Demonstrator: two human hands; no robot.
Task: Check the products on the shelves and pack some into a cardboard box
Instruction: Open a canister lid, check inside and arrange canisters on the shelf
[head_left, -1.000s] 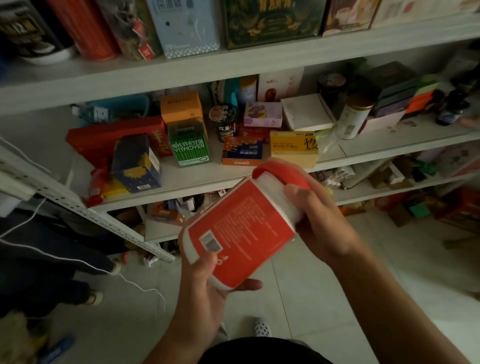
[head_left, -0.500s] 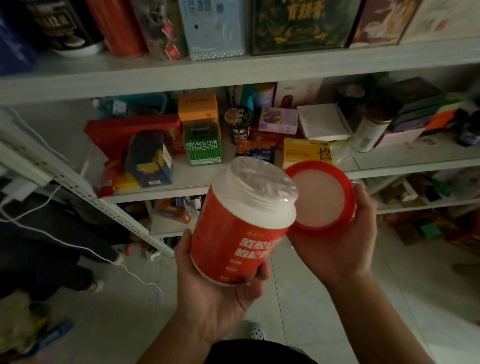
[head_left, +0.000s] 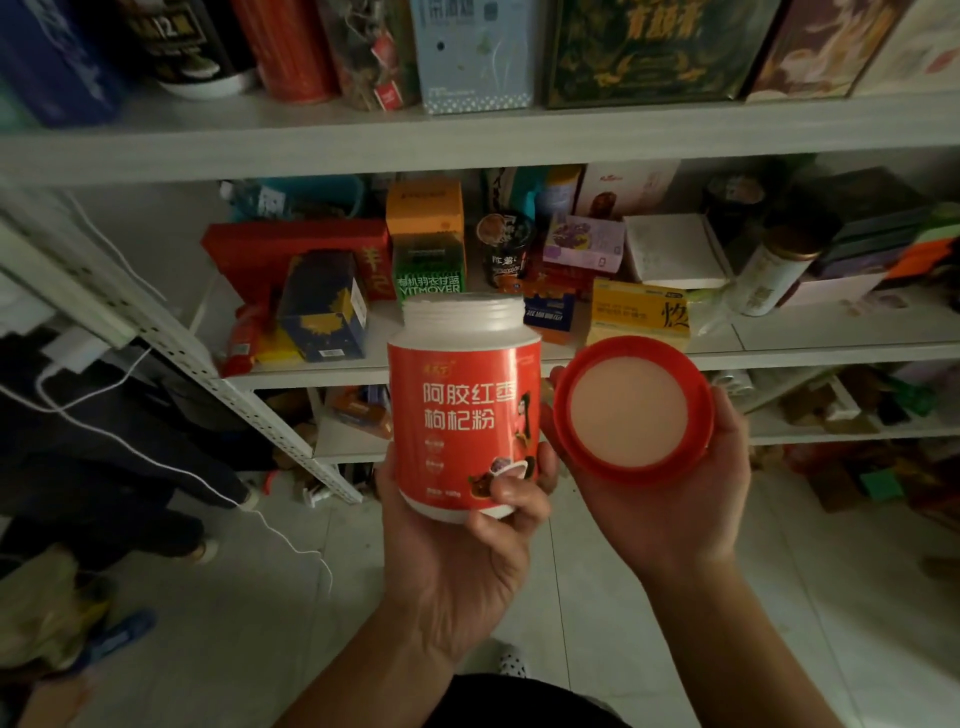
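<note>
Here the powder jar (head_left: 462, 415) stands upright at the centre of the frame, in front of the middle shelf (head_left: 810, 349). Its label is turned square to the camera, I judge for reading. The large white characters read 阿胶红枣枸杞粉; the smaller print beneath is too fine to make out. The left hand (head_left: 457, 551) carries the jar from below, its grip clamped round the lower part with the thumb across the label's bottom corner. The threaded white neck is bare. The mouth shows edge-on, so I cannot tell whether a seal covers it.

Just right of the jar, the right hand (head_left: 675, 499) cups the red lid (head_left: 631, 410), grip closed round the rim and the pale inner liner facing the camera. It is probably held aside while the opening is checked, ready to screw back on.

Behind, on the middle shelf, a green box (head_left: 428, 270) reads VITMOVER under Chinese characters, and a yellow box (head_left: 641, 312) at centre right bears a large dark character. At upper left a dark tub (head_left: 176, 47) shows "12". No cardboard box is in view.
</note>
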